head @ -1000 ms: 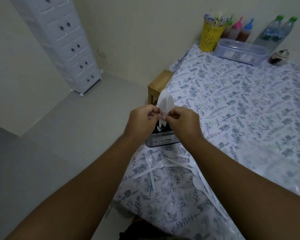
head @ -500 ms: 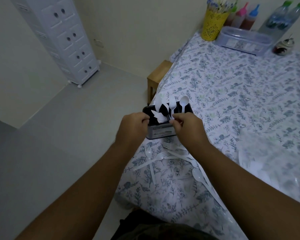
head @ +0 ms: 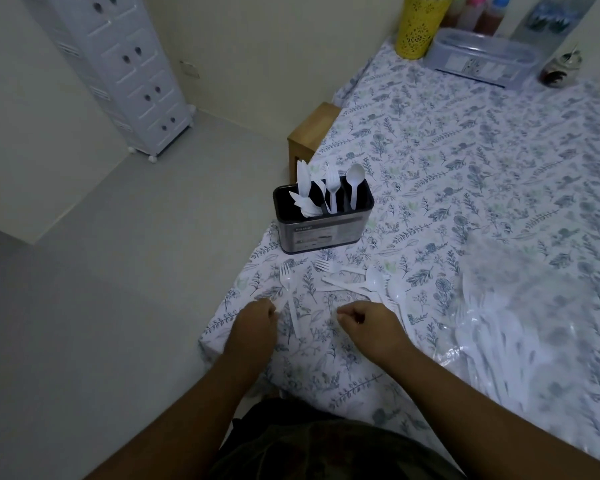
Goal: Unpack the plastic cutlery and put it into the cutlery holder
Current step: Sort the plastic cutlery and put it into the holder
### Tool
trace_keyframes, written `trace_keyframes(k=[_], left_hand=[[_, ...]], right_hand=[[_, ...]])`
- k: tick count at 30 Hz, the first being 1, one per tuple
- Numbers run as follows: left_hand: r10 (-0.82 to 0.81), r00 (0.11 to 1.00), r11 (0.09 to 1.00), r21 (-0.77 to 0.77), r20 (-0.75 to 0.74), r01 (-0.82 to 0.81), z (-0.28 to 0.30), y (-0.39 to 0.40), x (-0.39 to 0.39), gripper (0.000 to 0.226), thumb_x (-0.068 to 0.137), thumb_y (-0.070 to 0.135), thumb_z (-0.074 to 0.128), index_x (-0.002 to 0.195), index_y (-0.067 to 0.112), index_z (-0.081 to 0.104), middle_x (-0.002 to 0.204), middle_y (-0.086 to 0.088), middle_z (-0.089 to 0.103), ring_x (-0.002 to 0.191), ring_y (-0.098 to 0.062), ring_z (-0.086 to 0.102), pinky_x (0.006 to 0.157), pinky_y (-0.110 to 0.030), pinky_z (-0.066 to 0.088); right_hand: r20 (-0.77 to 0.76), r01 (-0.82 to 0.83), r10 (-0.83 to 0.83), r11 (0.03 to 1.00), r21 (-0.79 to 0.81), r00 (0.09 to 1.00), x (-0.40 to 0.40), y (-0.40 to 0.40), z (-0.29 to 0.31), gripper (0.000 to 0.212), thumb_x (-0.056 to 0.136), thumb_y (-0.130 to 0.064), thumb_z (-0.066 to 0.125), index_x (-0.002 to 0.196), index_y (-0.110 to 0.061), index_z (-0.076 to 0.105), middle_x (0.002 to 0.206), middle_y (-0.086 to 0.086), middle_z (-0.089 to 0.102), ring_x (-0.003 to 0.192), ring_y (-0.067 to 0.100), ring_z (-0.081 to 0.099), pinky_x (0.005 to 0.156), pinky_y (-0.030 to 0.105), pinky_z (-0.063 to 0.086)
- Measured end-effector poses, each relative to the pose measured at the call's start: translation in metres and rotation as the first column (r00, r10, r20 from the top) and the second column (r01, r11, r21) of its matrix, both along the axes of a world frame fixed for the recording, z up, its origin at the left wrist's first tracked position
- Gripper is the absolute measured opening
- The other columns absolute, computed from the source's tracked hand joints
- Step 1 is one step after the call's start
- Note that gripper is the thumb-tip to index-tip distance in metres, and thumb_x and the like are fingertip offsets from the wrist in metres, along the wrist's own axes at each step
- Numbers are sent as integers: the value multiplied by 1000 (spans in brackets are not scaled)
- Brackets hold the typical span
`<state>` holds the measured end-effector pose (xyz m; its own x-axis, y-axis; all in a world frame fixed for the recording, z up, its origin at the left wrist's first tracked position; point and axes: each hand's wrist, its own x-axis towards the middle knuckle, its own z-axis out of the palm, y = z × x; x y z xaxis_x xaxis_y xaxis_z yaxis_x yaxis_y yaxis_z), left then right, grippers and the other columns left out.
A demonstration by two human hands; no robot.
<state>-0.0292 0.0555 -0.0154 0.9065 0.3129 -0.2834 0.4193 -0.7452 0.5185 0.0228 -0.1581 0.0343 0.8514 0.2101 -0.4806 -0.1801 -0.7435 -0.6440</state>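
Lowering from cutlery holder (head: 323, 220), both hands (head: 257, 320) emptied

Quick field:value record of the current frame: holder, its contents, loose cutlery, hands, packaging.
holder: dark cutlery holder, upright near the table's left edge
in holder: knives, one fork, one spoon, handles down
loose on tablecloth: single fork, pile of forks and spoons
left hand: fingers curled, by the single fork; grip unclear
right hand: fingers curled, contents unclear
packaging: clear plastic bag with more cutlery, right side, blurred
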Motion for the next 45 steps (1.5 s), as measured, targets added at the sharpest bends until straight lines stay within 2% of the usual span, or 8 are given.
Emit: trace_keyframes(k=[7,10,15,23,34,37,40,45], left_hand=[[-2,995,810,-583,-102,-58,47,-49,-31,13,94,19,67,87,11,76,68,-2,72,57,-10,68,60,-26,59],[-87,996,927,-367,-11,77,46,-52,-24,23,92,32,68,74,18,72,64,2,68,57,-7,63,58,-22,50],[178,980,970,-183,88,-159,27,-30,25,24,86,27,73,81,14,54,80,-1,58,70,-15,55,55,-20,37],[93,996,996,-9,19,-92,5,-14,52,16,84,12,62,95,9,51,86,-10,60,78,-27,60,59,-32,45],[-40,999,992,-117,29,43,6,-34,10,29,73,12,69,96,18,52,69,-3,59,62,-17,56,54,-24,47],[157,986,864,-475,-59,-166,23,-52,11,27,79,10,72,104,16,61,82,-3,69,71,-11,64,63,-16,51],[197,958,534,-797,-208,-282,36,-77,13,28,88,7,70,114,14,61,89,-8,77,79,-23,75,74,-38,63],[258,947,515,-802,-192,-303,38,-97,17,18,91,5,64,107,13,66,84,-9,78,78,-28,76,75,-46,63]], right_hand=[[-346,274,-162,912,306,924,-14,16,4,30,99,-36,60,105,-8,69,99,2,78,95,24,74,91,44,61],[-365,391,-261,854,344,893,-14,16,8,23,102,-19,54,87,-2,58,83,10,75,83,28,73,81,43,62],[-399,457,-334,848,269,854,-14,10,9,15,101,-18,49,99,-7,59,78,5,71,58,18,57,52,30,44],[-495,468,-286,833,295,820,-20,7,10,32,104,-24,51,124,1,56,79,7,64,64,17,57,53,28,49],[-573,582,-338,749,317,747,-9,1,-2,24,104,-20,52,121,-8,63,96,10,66,83,21,64,68,35,59],[-570,586,-334,735,341,751,-9,3,-4,23,105,-21,51,119,-7,62,102,12,69,89,25,68,78,41,58],[-560,597,-330,696,400,760,-8,5,-2,25,105,-25,50,123,-12,61,112,17,74,94,33,75,78,45,62],[-541,623,-372,665,411,754,-5,-2,-3,25,107,-18,45,120,-9,65,101,19,75,68,22,69,60,34,55]])
